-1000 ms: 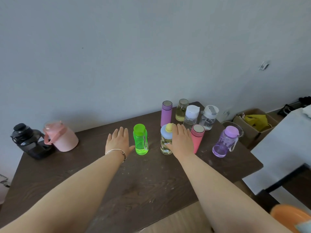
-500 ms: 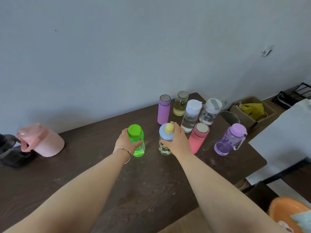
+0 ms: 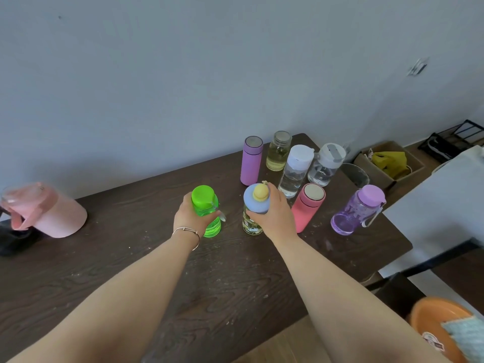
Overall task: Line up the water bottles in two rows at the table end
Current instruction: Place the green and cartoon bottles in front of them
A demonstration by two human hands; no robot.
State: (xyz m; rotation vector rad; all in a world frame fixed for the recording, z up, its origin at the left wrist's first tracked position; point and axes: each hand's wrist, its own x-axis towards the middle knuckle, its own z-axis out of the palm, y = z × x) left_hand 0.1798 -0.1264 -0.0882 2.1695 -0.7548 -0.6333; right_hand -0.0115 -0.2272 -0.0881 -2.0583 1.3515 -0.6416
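Note:
My left hand (image 3: 192,218) grips the green bottle (image 3: 205,203) around its body, standing on the dark wooden table (image 3: 222,279). My right hand (image 3: 275,216) holds the patterned bottle (image 3: 255,205) with the blue lid and yellow knob. Toward the right table end stand a pink flask (image 3: 307,206), a clear purple bottle (image 3: 357,209), a lilac flask (image 3: 251,159), a glass jar of yellowish liquid (image 3: 278,150) and two clear white-capped bottles (image 3: 296,170) (image 3: 326,163).
A pink jug (image 3: 45,210) and a black jug (image 3: 13,239) sit at the table's left. A cardboard box (image 3: 387,163) with yellow cloth stands on the floor beyond the right end. An orange bowl (image 3: 442,328) shows at the lower right.
Both hands went from flat and open beside the bottles to closed around them: left on the green bottle, right on the blue-lidded one. The view has shifted right.

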